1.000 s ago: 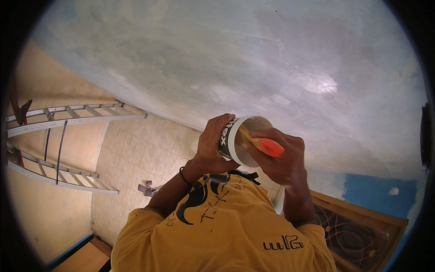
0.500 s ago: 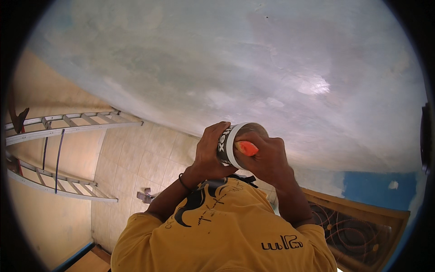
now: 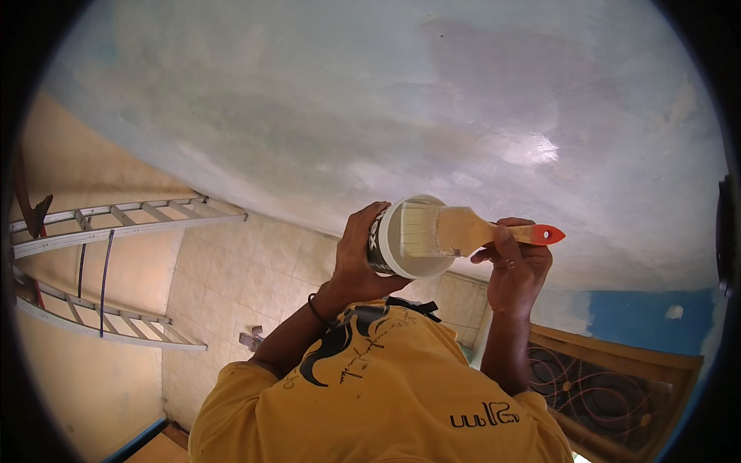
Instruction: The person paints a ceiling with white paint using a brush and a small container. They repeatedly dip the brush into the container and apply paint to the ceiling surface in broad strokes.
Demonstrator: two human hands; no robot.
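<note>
Gripping a white-rimmed tub from its left side, the person's left hand is spread wide around the dark-labelled wall, fingers at the upper side and thumb below. The tub stands tilted in front of the chest, its mouth turned toward the right hand. That hand is closed in a pinch, thumb and fingers on the handle of a wide paintbrush. The brush lies roughly level, pale bristles over the tub's mouth, red handle end projecting past the fingers to the right. Whether the bristles touch the tub cannot be determined. The tub's contents cannot be made out.

A dark band circles the left wrist; the person wears a yellow shirt. Ahead rises a wall with a patchy grey-white surface, bearing a blue area at right, above a wood-framed panel. A metal ladder stands at left, near the tiled floor.
</note>
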